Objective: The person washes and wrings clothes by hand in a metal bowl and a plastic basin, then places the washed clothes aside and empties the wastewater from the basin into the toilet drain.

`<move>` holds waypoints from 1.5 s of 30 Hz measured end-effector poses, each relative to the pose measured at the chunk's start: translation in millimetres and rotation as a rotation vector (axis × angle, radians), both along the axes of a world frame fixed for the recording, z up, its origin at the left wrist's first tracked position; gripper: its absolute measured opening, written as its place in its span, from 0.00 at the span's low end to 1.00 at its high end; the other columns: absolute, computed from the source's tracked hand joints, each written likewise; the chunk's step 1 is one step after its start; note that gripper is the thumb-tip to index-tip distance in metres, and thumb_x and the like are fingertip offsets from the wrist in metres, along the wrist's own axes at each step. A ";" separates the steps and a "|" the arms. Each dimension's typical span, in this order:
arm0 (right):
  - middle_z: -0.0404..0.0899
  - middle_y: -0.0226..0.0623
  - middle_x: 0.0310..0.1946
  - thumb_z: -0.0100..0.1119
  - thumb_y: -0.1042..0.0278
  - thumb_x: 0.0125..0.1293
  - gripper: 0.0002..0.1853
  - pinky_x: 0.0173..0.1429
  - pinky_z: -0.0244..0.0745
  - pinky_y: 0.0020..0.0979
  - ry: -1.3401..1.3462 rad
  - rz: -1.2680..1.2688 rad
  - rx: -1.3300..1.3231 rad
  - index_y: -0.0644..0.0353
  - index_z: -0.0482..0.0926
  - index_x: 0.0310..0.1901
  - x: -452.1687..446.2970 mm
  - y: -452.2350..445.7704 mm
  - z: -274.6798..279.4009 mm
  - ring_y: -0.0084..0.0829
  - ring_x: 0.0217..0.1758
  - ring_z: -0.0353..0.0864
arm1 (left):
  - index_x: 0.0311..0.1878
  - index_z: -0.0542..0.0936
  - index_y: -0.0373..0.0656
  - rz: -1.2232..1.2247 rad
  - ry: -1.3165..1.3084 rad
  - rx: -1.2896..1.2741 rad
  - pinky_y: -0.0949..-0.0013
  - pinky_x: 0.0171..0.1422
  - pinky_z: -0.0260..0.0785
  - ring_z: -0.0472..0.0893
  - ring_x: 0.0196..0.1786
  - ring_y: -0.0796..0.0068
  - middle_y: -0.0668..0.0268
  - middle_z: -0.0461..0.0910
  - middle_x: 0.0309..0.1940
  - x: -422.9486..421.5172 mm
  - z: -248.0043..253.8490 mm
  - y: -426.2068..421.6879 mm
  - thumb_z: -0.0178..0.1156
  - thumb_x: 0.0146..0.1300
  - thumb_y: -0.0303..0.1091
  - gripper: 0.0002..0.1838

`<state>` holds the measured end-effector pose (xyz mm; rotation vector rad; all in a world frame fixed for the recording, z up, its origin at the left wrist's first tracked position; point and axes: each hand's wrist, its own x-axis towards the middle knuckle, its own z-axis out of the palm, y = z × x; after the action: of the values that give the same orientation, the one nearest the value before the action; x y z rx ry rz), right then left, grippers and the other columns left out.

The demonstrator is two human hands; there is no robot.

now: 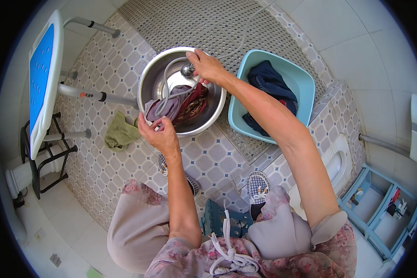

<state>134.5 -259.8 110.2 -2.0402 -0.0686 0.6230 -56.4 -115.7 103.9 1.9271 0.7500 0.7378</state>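
Observation:
A round stainless steel basin (216,109) stands on the tiled floor with wet cloths inside, one mauve (170,109) and one dark red and patterned (192,105). My right hand (207,68) reaches over the basin's far rim, its fingers closed around a chrome shower head (187,70). A grey hose (166,78) loops down over the cloths. At the near left rim, my left hand (161,135) grips the basin's edge, fingers bent; part of its grasp is hidden.
Right of the basin sits a light blue tub (306,99) with dark navy clothes (271,83). A green cloth (120,132) lies on the floor at left, near a blue-seated shower chair (42,78). A perforated mat (190,23) covers the far floor; a blue shelf (370,204) stands at right.

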 end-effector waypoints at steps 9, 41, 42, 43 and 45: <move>0.83 0.42 0.27 0.40 0.34 0.73 0.38 0.31 0.79 0.33 -0.017 0.119 -0.127 0.67 0.75 0.58 3.9 -16.9 -4.8 0.31 0.18 0.81 | 0.64 0.74 0.41 -0.140 0.053 0.481 0.62 0.56 0.73 0.75 0.57 0.61 0.55 0.71 0.59 17.8 15.0 -17.8 0.69 0.54 0.31 0.32; 0.68 0.56 0.65 0.65 0.28 0.53 0.52 0.70 0.64 0.53 -0.094 -0.399 -0.647 0.54 0.60 0.73 -109.1 -282.2 -96.7 0.57 0.68 0.67 | 0.63 0.74 0.33 -1.170 0.463 0.242 0.53 0.66 0.67 0.76 0.60 0.41 0.43 0.76 0.58 45.1 -78.0 -207.1 0.65 0.62 0.54 0.36; 0.66 0.53 0.66 0.65 0.28 0.54 0.54 0.70 0.64 0.53 -0.038 -0.385 -0.736 0.60 0.59 0.72 -103.6 -274.6 -86.4 0.56 0.68 0.66 | 0.64 0.72 0.32 -1.173 0.515 0.170 0.52 0.65 0.67 0.75 0.60 0.40 0.43 0.76 0.59 41.4 -98.2 -212.6 0.64 0.62 0.55 0.38; 0.65 0.53 0.67 0.65 0.28 0.54 0.54 0.69 0.64 0.54 -0.103 -0.358 -0.829 0.61 0.59 0.72 -101.4 -272.4 -92.7 0.55 0.68 0.66 | 0.65 0.71 0.31 -1.170 0.558 0.102 0.52 0.65 0.68 0.75 0.60 0.38 0.42 0.75 0.59 44.5 -109.0 -217.1 0.64 0.62 0.56 0.40; 0.64 0.52 0.67 0.65 0.28 0.54 0.55 0.68 0.65 0.54 -0.249 -0.273 -1.007 0.64 0.58 0.72 -93.3 -269.1 -104.5 0.54 0.68 0.67 | 0.61 0.76 0.32 -1.284 0.770 0.064 0.52 0.63 0.68 0.77 0.58 0.39 0.41 0.78 0.55 52.0 -105.7 -220.5 0.56 0.66 0.62 0.38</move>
<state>41.2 -528.9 5.7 -3.0128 0.4590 0.2173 -4.4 -336.2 -1.8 2.2163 -0.2116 -0.7959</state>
